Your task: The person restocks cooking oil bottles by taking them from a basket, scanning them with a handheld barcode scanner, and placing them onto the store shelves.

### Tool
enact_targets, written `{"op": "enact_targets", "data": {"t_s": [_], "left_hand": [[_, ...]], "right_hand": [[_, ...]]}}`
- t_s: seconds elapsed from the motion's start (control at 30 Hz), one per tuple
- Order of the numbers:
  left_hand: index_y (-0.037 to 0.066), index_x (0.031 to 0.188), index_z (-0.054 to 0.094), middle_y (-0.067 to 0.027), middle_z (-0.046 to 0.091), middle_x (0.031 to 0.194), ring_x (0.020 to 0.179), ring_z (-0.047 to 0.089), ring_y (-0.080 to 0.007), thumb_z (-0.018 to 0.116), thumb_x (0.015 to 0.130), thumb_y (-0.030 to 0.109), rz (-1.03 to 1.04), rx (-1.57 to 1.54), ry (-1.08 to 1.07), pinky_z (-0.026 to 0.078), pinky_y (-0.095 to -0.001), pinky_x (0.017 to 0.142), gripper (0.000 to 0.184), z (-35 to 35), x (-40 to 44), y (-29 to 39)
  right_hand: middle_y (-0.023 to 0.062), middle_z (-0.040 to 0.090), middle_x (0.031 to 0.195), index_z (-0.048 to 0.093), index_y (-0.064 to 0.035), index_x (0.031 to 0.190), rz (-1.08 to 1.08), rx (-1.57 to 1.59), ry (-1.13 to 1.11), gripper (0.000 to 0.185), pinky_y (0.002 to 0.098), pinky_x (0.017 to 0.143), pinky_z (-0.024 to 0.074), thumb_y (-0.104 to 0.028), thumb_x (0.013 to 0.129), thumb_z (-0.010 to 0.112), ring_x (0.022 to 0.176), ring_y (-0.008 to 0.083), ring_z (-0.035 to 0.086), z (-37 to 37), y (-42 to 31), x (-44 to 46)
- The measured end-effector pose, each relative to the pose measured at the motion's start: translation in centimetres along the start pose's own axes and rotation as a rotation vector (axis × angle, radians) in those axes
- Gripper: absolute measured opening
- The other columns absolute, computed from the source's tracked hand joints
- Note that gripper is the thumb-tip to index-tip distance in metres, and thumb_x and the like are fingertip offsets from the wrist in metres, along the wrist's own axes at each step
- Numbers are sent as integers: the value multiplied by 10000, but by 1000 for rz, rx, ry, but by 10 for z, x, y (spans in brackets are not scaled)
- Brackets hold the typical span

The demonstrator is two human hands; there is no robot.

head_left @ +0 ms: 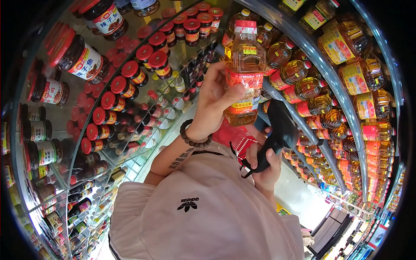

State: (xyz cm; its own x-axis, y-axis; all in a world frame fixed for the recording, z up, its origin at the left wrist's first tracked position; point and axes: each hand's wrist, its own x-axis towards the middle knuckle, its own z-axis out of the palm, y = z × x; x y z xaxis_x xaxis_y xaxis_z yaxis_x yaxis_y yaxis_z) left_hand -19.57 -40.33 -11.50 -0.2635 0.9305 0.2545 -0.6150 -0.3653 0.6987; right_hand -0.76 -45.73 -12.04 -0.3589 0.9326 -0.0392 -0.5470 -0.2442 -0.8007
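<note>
My left hand point(214, 99), with a dark beaded bracelet on its wrist, is closed around a clear plastic bottle of golden cooking oil point(245, 73). The bottle has a red-topped cap and a red label, a yellow tag sits near its neck, and my thumb lies across the label. Lower and to the right, my right hand point(266, 170) grips the handle of a black handheld scanner point(281, 128), from which a thin cord hangs. The scanner's head points up beside the bottle's base. Behind both hands shows part of a red mesh basket point(232, 135).
Glass shelves on the left hold rows of red-lidded sauce jars point(123, 86). Shelves with curved metal rails point(333, 76) on the right carry many oil bottles point(310, 89), close to the held bottle. A pale floor point(303, 199) shows at lower right.
</note>
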Motion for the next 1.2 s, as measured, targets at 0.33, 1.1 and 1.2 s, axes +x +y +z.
{"op": "enact_targets", "data": {"t_s": [0.33,1.1,1.2], "left_hand": [[20,1301,410,-83,501,1214,1159,496,-163,705,900,143,20,-4,6,394,-334,1010,512,2,2,-4],[49,1301,389,-76,523,1212,1141,510,-163,816,794,88,211,204,14,417,-320,981,664,-5,-2,2],[53,1304,388,-74,521,1209,1133,512,-160,816,791,79,207,197,9,423,-317,973,668,-6,-3,2]], "right_hand": [[375,475,1350,390,-63,1407,19,88,-36,571,246,521,408,-227,908,614,536,112,511,-13,0,6],[343,528,1311,375,-53,1328,57,3,-22,538,244,480,364,-264,894,612,486,110,456,1,4,12],[331,537,1309,383,-53,1327,67,8,0,534,243,483,365,-257,891,614,486,110,456,2,4,11]]}}
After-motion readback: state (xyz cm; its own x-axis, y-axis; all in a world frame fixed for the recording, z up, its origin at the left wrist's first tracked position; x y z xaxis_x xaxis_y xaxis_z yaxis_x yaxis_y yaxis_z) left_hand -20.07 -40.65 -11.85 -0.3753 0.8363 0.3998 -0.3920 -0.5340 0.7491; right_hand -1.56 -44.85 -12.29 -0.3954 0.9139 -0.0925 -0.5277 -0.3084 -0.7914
